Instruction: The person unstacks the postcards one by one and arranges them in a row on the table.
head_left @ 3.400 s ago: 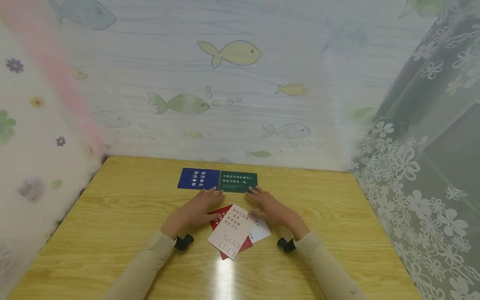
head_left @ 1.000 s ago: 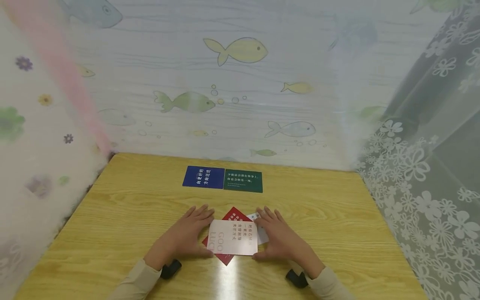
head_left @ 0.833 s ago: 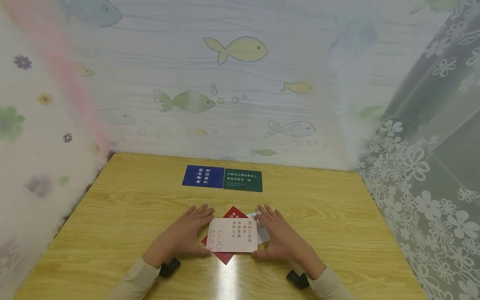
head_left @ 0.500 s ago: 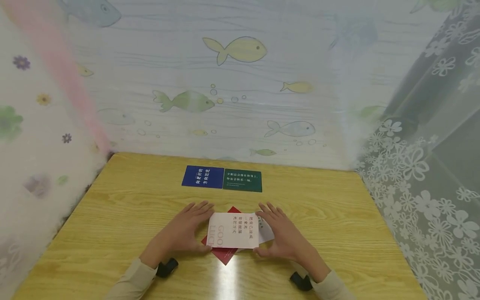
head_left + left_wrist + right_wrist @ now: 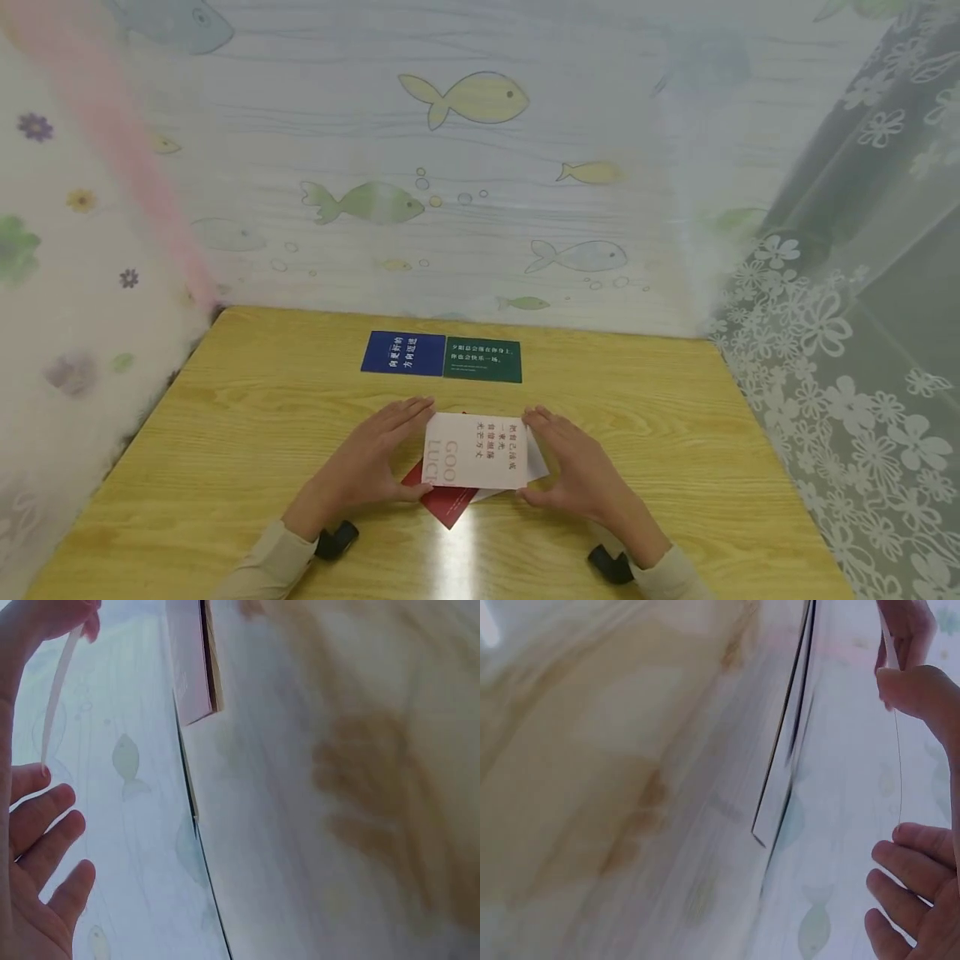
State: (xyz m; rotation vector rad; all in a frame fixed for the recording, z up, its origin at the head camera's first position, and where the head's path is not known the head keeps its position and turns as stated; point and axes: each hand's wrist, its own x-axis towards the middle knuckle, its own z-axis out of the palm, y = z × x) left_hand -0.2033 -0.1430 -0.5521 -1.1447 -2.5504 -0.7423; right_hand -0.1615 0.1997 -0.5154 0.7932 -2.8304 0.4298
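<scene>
A pale pink postcard point(image 5: 476, 450) with "GOO LUCK" lettering is held sideways above the table, raised off the cards beneath. My left hand point(image 5: 367, 462) pinches its left edge, index finger at the far corner and thumb at the near one. On the opposite edge my right hand point(image 5: 588, 467) does the same. Both wrist views show the postcard point(image 5: 58, 705) nearly edge-on, the other fingers of the left hand point(image 5: 45, 855) spread. Below it lie a red postcard point(image 5: 450, 506) and a white postcard point(image 5: 538, 462), both partly covered.
A blue postcard point(image 5: 403, 353) and a green postcard point(image 5: 482, 359) lie side by side farther back on the wooden table point(image 5: 637, 417). Fish-patterned fabric point(image 5: 480, 208) hangs behind, and a flowered lace curtain point(image 5: 862, 400) at the right.
The pink postcard, first lying slanted on the pile, is now turned sideways and held up by both hands. Lately it has moved away from me and slightly right. Blue and green postcards stay put.
</scene>
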